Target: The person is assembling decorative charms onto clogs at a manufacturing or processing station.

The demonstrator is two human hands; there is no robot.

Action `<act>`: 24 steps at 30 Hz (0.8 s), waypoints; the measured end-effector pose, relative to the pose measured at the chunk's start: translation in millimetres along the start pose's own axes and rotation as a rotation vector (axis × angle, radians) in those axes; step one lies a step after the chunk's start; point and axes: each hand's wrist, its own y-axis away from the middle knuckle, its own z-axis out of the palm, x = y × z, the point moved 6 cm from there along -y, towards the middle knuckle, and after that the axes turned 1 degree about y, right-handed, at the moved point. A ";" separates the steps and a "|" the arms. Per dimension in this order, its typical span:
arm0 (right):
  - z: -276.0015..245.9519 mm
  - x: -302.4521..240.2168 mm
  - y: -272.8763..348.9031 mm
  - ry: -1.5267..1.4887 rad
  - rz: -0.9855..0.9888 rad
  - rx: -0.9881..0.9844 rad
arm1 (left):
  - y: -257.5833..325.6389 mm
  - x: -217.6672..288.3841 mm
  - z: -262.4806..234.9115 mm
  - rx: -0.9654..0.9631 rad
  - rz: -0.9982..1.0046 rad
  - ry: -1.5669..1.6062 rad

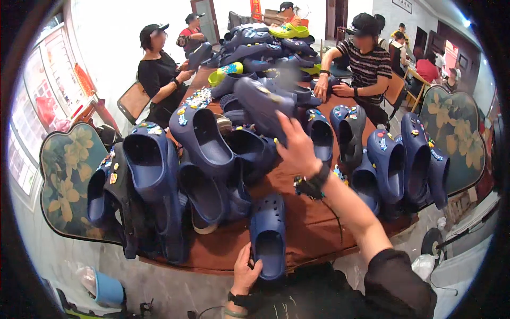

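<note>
My left hand (pixel 246 271) grips the heel side of a navy blue foam clog (pixel 269 212) at the near edge of the table. Its toe points away from me, and its holes show no charms. My right hand (pixel 297 146) is stretched out over the middle of the table, its fingers against a second navy clog (pixel 260 101). That clog is tilted and smeared by motion, with some light decoration on it. A dark band circles my right wrist.
Navy clogs with colourful charms (pixel 199 141) are stacked on the left, and more (pixel 387 162) stand on the right. A big clog pile (pixel 249 45) rises at the back. Co-workers sit at both sides. Two floral chair backs (pixel 74 181) flank the brown-covered table (pixel 313 228). A blue bin (pixel 109 287) stands lower left.
</note>
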 end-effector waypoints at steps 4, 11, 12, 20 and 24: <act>69.0 25.8 -45.3 0.386 -0.280 -0.212 | -2.8 8.5 -1.1 0.028 0.107 -0.115; 44.9 36.2 -21.5 0.267 -0.339 -0.376 | -5.4 3.2 -0.3 -0.021 0.128 -0.104; 34.2 41.1 -9.1 0.275 -0.324 -0.400 | -3.3 1.3 -2.1 -0.028 0.125 -0.100; 8.7 116.0 135.1 0.244 0.109 -0.752 | 1.5 20.7 -5.9 -0.248 0.032 -0.085; 22.9 119.1 161.3 0.124 -0.016 -0.573 | -3.8 40.2 -12.8 -0.071 0.206 -0.495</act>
